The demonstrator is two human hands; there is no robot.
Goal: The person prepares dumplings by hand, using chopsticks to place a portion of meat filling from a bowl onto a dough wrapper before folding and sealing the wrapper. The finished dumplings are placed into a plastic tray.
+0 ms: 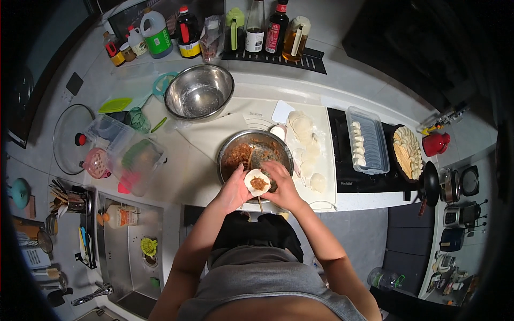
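A round dumpling wrapper (249, 176) carries a small mound of minced filling (259, 183) at its middle. My left hand (233, 191) cradles it from the left side. My right hand (283, 185) curves around the other side, its thumb at the wrapper's lower right edge and its fingers arched above. Both hands are over the near part of a steel bowl (221, 149) of minced filling (240, 154). A chopstick or similar thin utensil (261, 205) protrudes past the near rim, partly hidden by the hands.
Right of the bowl, loose wrappers (303, 126) lie on a floured mat (327, 160). A plastic box (368, 140) with a row of dumplings stands on the black cooktop (341, 160), beside a round pan (407, 152) of dumplings. A large steel bowl (199, 93) sits behind; the sink (132, 240) is left.
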